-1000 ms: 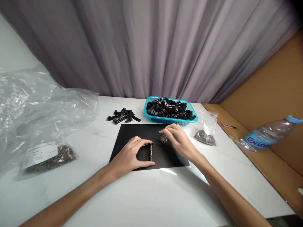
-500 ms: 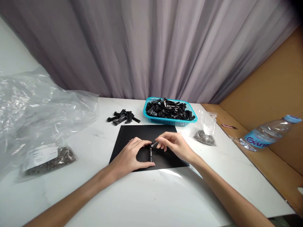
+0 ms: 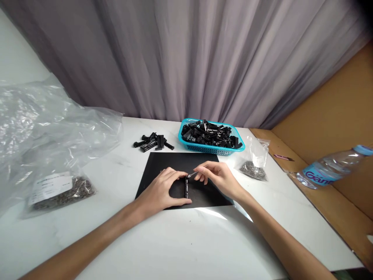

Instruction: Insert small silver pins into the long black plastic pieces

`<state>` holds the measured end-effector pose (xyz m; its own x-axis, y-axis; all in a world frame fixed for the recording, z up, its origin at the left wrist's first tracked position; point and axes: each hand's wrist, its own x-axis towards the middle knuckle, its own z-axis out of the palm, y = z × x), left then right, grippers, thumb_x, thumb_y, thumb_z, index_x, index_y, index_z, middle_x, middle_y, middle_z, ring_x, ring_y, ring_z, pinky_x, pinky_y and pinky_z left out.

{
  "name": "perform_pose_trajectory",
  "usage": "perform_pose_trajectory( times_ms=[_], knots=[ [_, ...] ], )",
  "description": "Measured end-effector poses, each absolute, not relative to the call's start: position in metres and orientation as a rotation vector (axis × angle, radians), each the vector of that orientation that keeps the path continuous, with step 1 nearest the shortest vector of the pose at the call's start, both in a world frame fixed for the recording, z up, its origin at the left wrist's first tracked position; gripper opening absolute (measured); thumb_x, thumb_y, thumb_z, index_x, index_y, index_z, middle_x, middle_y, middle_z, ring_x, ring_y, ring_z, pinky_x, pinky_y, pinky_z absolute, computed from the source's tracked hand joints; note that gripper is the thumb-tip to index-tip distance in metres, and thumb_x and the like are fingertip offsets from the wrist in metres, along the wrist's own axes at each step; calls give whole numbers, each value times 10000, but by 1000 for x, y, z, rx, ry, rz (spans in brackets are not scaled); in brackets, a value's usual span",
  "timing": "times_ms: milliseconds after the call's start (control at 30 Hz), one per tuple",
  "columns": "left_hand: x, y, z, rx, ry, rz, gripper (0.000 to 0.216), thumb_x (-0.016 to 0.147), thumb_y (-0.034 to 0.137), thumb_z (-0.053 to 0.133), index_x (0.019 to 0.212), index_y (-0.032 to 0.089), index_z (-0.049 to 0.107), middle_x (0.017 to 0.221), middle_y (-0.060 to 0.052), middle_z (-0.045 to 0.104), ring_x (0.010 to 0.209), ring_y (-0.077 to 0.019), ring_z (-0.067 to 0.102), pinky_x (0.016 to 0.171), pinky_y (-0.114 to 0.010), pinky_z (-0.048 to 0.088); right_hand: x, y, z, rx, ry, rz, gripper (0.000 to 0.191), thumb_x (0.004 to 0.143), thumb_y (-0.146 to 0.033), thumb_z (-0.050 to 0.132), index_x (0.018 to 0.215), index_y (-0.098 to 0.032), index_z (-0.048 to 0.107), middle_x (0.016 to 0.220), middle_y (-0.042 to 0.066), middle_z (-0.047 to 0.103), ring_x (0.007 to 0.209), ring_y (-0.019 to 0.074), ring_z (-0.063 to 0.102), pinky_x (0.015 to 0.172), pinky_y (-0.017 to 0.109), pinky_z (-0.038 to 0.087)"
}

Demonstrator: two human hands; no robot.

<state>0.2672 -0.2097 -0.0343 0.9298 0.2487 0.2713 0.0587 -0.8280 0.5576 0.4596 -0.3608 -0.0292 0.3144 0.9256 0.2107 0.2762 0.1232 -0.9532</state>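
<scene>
Between thumb and fingers, my left hand (image 3: 161, 189) grips a narrow black plastic part (image 3: 187, 188) by its two ends, over the black mat (image 3: 204, 198). My right hand (image 3: 217, 175) pinches a thin metallic tool (image 3: 192, 174), perhaps tweezers; its exact kind is too small to make out. The tool's tip is at the far end of the black part. Whether a small piece sits at the tip cannot be seen.
Beyond the mat stand a blue basket (image 3: 215, 148) heaped with black parts and a small pile of black parts (image 3: 154, 141). Bags of small metal pieces (image 3: 253, 170) (image 3: 62, 192) lie at both sides. A water bottle (image 3: 323, 171) lies tilted at the right.
The tool in my right hand is tilted flatter, its tip still at the part's far end. My left hand keeps its hold on the part. The view has shifted slightly.
</scene>
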Motion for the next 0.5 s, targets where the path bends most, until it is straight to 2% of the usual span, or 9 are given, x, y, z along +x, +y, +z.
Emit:
perform_pose_trajectory(
  times_ms=[300,500],
  knots=[
    [270,-208,-41,2432,246,448,632,697,480,901,1248,255,690,1082,-54,649,1032,-257,655,983,-447,555,462,-366,-25,-1458,-1323,649,316,1007,-450,601,1062,-212,802,969,62,807,860,203,743,719,308,579],
    [271,-207,-43,2414,244,460,638,684,460,914,1243,245,695,1086,-56,637,1031,-252,658,992,-443,554,458,-367,-25,-1445,-1326,620,313,1011,-446,600,1068,-215,803,982,58,812,896,213,753,837,346,590]
  ],
)
